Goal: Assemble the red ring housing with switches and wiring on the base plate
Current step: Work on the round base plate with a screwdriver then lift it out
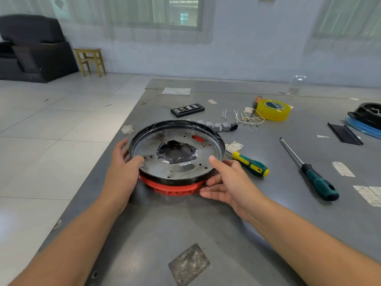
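Near the left edge of the grey tabletop [206, 223], the round metal base plate [175, 153] sits on top of the red ring housing [173, 187], whose red rim shows beneath its near edge. The left hand [121, 170] grips the plate's left rim, thumb curled over the lip. The right hand [224, 180] holds the right side, thumb on the plate's top edge and fingers lying along the red rim below. So the two main parts are together, though I cannot tell whether they are seated or fastened; only one screw head shows near the left thumb. By my reckoning most of the work is left: the grey switches [216, 125] lie in a row behind the plate, the short wires [243, 117] and loose screws [255, 130] beside them, all unfitted. Two screwdrivers [250, 164] lie untouched to the right.
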Tool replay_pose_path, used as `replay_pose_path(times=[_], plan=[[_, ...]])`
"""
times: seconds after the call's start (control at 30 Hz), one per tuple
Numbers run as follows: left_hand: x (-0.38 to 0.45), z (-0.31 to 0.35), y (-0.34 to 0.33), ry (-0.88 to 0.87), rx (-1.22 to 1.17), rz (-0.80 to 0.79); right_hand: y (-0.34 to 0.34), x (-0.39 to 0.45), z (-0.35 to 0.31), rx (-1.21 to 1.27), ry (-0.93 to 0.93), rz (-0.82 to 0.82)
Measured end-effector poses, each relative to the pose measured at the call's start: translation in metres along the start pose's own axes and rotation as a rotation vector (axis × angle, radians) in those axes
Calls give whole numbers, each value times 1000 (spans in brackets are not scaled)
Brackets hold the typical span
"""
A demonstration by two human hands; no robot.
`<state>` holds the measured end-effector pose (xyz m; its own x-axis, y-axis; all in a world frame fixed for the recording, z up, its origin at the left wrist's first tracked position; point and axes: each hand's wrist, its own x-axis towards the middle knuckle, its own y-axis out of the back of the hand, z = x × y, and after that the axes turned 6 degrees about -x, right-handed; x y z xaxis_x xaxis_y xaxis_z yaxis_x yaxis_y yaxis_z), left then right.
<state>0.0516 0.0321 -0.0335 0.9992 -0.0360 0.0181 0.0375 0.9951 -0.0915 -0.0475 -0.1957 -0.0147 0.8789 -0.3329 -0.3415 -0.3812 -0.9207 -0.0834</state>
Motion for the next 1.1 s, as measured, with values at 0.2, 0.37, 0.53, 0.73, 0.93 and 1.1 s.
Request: replay_pose_path(times=[0.2, 0.37, 0.53, 0.73, 0.93, 1.1], plan=[[-13, 1, -17, 27, -24, -44, 0, 9, 7, -55, 55, 5], [-1, 8, -21, -53, -255, 14, 2, 16, 7, -79, 182, 12], [8, 8, -26, -81, -360, 34, 2, 20, 2, 27, 110, -64], [-2, 5, -53, -12, -555, 54, -6, 25, 5, 181, 143, -25], [-38, -9, -79, 206, -734, -70, -13, 26, 11, 256, 244, -69], [-36, -15, -82, 214, -802, -59, -17, 22, 13, 82, 259, -89]])
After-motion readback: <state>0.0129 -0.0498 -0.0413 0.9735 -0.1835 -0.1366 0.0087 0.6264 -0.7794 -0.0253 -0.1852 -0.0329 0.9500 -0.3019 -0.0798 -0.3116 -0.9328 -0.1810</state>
